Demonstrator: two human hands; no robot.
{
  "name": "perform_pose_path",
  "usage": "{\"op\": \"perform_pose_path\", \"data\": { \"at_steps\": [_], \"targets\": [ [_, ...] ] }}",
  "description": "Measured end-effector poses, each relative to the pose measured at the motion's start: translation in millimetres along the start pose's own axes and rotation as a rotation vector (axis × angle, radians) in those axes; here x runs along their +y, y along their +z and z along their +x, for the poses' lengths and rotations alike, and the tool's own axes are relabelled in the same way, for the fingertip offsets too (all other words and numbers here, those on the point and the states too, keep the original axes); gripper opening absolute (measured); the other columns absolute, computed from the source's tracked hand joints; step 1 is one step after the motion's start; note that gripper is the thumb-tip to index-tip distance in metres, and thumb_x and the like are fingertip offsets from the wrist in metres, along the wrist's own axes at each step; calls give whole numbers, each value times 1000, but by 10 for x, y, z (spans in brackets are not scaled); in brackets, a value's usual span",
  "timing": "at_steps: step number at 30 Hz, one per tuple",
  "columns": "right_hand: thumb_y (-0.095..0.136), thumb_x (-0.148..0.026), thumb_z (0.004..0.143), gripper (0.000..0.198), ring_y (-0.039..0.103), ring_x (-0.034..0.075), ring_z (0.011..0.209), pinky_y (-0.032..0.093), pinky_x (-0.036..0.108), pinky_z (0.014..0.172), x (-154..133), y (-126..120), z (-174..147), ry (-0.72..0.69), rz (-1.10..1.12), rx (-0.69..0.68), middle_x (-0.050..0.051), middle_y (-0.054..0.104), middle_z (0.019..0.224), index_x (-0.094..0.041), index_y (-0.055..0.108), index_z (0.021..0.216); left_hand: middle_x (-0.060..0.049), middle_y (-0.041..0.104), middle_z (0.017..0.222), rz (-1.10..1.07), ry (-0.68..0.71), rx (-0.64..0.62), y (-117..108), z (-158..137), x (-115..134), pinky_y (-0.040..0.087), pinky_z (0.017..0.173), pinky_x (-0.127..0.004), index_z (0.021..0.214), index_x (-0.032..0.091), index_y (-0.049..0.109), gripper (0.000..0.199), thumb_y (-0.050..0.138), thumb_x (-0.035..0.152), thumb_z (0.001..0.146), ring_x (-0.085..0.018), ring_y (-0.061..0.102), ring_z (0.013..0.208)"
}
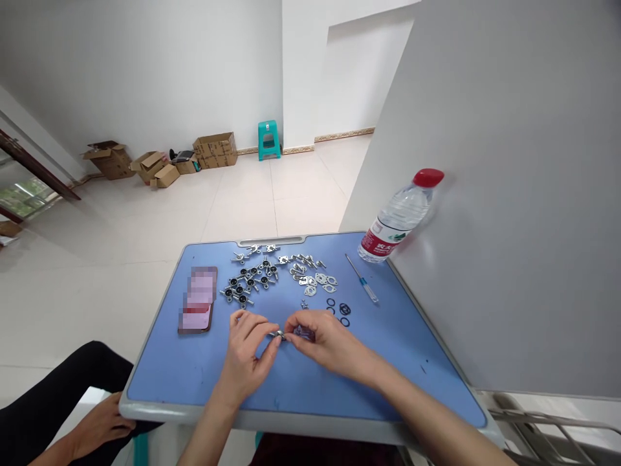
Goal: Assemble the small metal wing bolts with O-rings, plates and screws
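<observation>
Between the fingertips of my left hand is a small silver metal fitting, held just above the blue table. The thumb and forefinger of my right hand pinch the same fitting from the other side. Under the right palm, a purplish see-through item is partly hidden. Several fittings with black round centres lie beyond my left hand. Flat metal plates and tiny metal pieces rest past my right hand, with black rubber rings close beside it.
A phone lies at the left, a screwdriver at the right. A water bottle stands at the back right by a grey panel. Another person's hand is at the front left corner. Boxes and a stool stand beyond.
</observation>
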State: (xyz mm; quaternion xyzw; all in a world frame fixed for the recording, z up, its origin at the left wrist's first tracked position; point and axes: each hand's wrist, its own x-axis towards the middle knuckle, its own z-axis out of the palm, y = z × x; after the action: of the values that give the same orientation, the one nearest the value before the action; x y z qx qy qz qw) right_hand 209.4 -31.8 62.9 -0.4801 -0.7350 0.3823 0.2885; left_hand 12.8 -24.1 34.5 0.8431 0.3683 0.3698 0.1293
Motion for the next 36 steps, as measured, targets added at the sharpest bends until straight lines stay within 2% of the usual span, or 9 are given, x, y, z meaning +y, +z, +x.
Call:
{"op": "perform_pose_path", "data": {
  "at_steps": [7, 15, 22, 29, 33, 36],
  "targets": [
    [52, -23, 88, 12, 56, 12, 65, 41, 23, 62, 36, 84, 7, -36, 10, 21, 0, 66, 75, -18, 62, 83, -1, 63, 77, -50, -76, -62, 18, -4, -5, 40, 84, -38, 79, 21, 55, 21, 44, 21, 97, -17, 57, 75],
    [54, -24, 89, 14, 55, 13, 66, 41, 24, 63, 42, -48, 32, 42, 36, 115, 0, 64, 73, -19, 62, 79, 0, 62, 71, -72, -98, 38, -23, 5, -31, 41, 78, -36, 77, 22, 55, 23, 44, 21, 97, -16, 56, 69],
    [57, -22, 89, 9, 56, 13, 70, 42, 24, 66, 42, -14, 18, -66, 14, -2, 1, 65, 85, -19, 65, 86, 1, 61, 72, -148, -45, -6, -6, -10, -24, 40, 77, -34, 78, 20, 55, 20, 48, 18, 96, -15, 55, 70],
    [55, -16, 89, 10, 55, 13, 68, 42, 23, 65, 68, 65, 7, -97, -21, 8, 1, 63, 80, -19, 63, 83, 1, 59, 71, -183, -62, -43, 28, -1, -10, 39, 75, -34, 77, 20, 54, 21, 48, 17, 96, -15, 54, 69],
    [45, 2, 81, 26, 54, 12, 68, 40, 22, 63, 79, 20, 4, -116, -66, -10, 1, 64, 84, -18, 61, 86, 0, 62, 75, -189, -84, -79, 13, 4, -14, 39, 79, -35, 81, 20, 57, 17, 49, 17, 95, -16, 56, 73],
    [44, 5, 80, 29, 54, 11, 66, 37, 21, 62, 105, -47, 5, -108, -153, -62, 1, 64, 86, -18, 62, 86, -2, 64, 87, -167, -159, -129, -12, -7, -29, 40, 85, -37, 93, 21, 59, 10, 50, 16, 92, -19, 58, 86]
  ]
}}
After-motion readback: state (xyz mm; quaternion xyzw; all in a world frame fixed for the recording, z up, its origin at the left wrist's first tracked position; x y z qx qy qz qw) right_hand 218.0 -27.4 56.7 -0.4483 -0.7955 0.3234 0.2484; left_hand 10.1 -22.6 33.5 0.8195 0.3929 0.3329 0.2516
